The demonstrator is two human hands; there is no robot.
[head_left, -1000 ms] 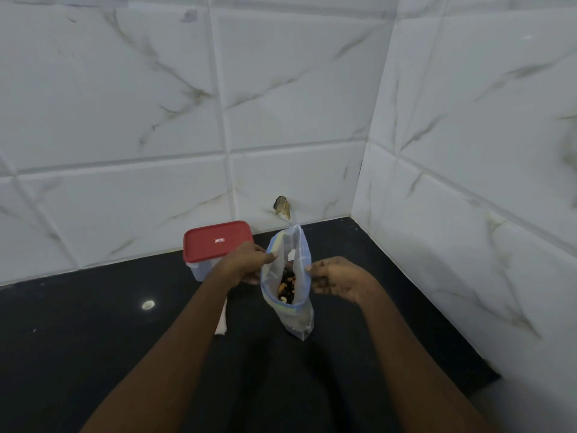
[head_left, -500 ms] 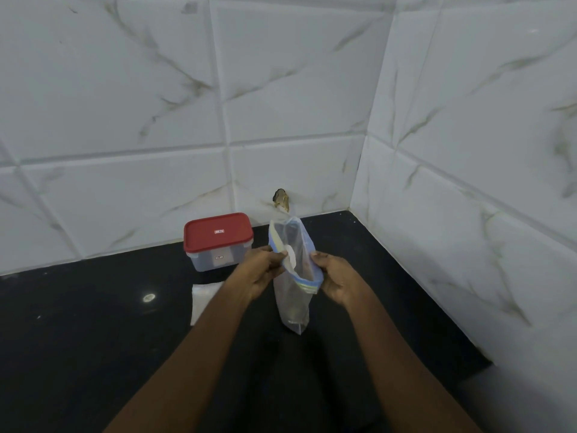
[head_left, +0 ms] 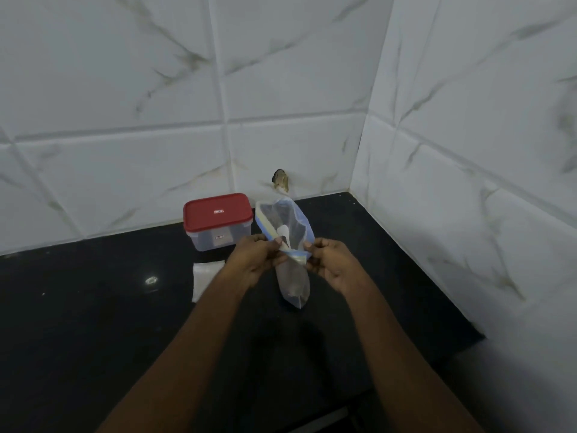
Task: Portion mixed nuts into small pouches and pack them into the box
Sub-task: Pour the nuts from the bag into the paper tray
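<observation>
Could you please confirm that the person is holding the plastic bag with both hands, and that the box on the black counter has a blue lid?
Not quite: the head view shows the lid of the box is red, not blue. The rest stands: the left hand and the right hand both hold the plastic bag, and the box sits on the black counter.

Black polished countertop (head_left: 78, 323), one bright glare spot (head_left: 151, 280) on it. White marble-veined wall tiles (head_left: 125, 89), two walls meeting in a corner. Brownish chipped hole (head_left: 281, 180), low in back wall.
</observation>
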